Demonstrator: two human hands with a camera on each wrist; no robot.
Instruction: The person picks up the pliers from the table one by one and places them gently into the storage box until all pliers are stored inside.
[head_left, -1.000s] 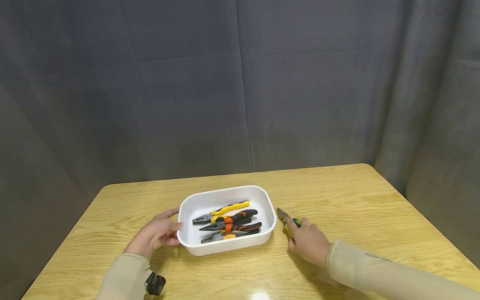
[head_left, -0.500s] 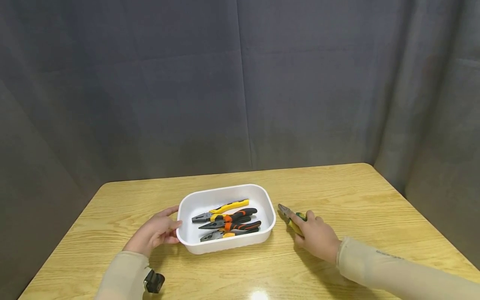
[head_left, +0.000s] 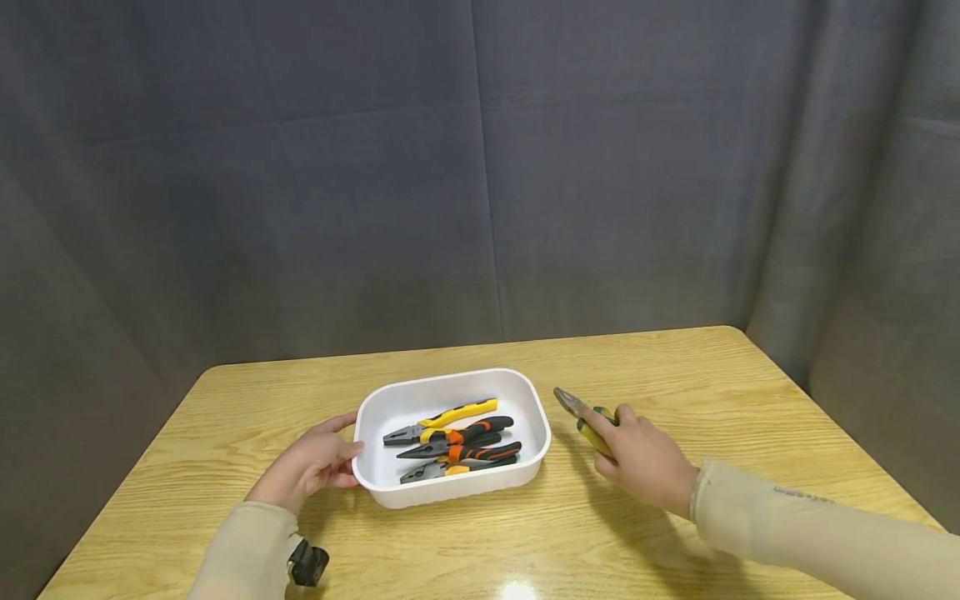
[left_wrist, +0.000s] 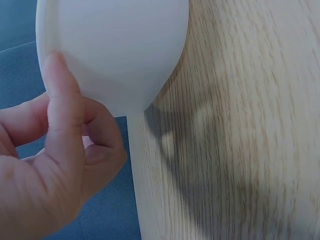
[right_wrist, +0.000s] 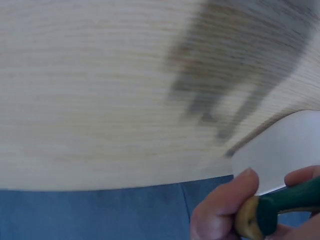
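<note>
My left hand (head_left: pixel 311 464) grips the left end of a white plastic tray (head_left: pixel 420 501), thumb on the rim in the left wrist view. Several pliers lie inside the tray: yellow-handled combination pliers (head_left: pixel 459 413) at the back, and black-and-orange long-nose pliers (head_left: pixel 483 453) nearer the front. To the right of the tray my right hand (head_left: pixel 645 460) holds green-and-yellow pliers (head_left: pixel 596 435) by the handles, above the table, jaws pointing up and left. In the right wrist view a green-and-yellow handle end (right_wrist: pixel 265 212) shows between the thumb and fingers.
A wooden table (head_left: pixel 465 550) carries the tray. Behind it hangs a dark grey curtain (head_left: pixel 375 208), which also runs along both sides. A small black device (head_left: pixel 307 564) sits at the left wrist.
My right hand has lifted the green-and-yellow pliers off the table and shifted a little to the right. The left hand and the tray have stayed almost still.
</note>
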